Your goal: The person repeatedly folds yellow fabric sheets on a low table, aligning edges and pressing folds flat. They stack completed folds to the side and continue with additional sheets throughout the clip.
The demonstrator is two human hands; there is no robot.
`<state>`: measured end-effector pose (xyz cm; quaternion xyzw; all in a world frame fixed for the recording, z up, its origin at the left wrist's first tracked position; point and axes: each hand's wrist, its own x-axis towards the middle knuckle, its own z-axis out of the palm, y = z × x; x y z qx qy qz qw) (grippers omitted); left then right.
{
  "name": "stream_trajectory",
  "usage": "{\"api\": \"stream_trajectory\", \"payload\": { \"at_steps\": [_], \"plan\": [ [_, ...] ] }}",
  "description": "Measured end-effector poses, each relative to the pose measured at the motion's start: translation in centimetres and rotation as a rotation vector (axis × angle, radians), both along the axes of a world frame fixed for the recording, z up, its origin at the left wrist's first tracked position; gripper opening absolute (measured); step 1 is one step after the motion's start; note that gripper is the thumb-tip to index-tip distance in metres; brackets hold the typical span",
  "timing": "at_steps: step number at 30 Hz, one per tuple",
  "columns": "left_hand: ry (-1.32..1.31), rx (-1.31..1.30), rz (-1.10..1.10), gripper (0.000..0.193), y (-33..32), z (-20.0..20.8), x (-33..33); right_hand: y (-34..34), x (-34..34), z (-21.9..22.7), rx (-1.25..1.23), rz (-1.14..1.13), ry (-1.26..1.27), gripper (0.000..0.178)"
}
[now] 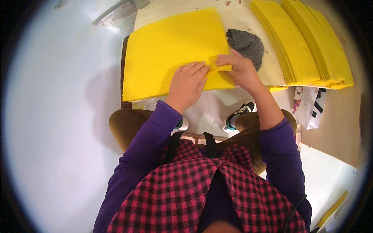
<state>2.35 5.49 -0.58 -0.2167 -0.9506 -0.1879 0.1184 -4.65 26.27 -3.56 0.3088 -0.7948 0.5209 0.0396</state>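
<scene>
Grey knitted cap [246,46] — stacked yellow sheets [307,42]

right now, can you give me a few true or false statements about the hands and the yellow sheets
1. The left hand lies flat on the large yellow sheet. True.
2. The right hand lifts the grey knitted cloth. False: it pinches a folded edge of the yellow sheet; the cloth lies beside it.
3. A stack of yellow sheets lies to the person's right. True.
4. The large yellow sheet lies on the white floor. False: it rests on the pale wooden table.
5. Both hands are gloved. False: they are bare.
</scene>
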Motion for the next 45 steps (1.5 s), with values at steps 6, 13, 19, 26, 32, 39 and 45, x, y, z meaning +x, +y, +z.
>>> {"api": "stream_trajectory", "payload": {
  "at_steps": [6,13,19,26,32,39,45],
  "plan": [
    [0.1,-0.118,0.107,0.042,-8.5,0.0,2.3,-0.2,0.0,-0.2,-0.047,-0.024,-0.109,0.017],
    [0.085,0.199,0.431,0.032,-19.5,-0.8,4.8,-0.1,-0.6,-0.3,-0.035,-0.062,-0.174,0.013],
    [-0.168,0.803,0.59,0.027,-23.3,-2.2,4.2,-0.4,-0.5,-0.2,0.042,-0.147,-0.234,0.016],
    [-0.279,0.999,0.483,0.027,-24.7,-3.1,2.5,-1.0,0.2,0.5,-0.101,-0.222,-0.494,0.016],
    [-0.352,0.999,0.501,0.022,-25.8,-3.4,2.1,-1.4,0.1,0.9,-0.121,-0.217,-0.479,0.015],
    [-0.313,1.233,0.374,0.006,-25.6,-3.1,2.4,-1.5,0.3,1.1,-0.098,-0.286,-0.485,0.015],
    [-0.359,1.357,0.278,0.007,-25.9,-3.3,2.3,-2.0,0.4,1.1,-0.195,-0.311,-0.521,0.02]
  ]
}}
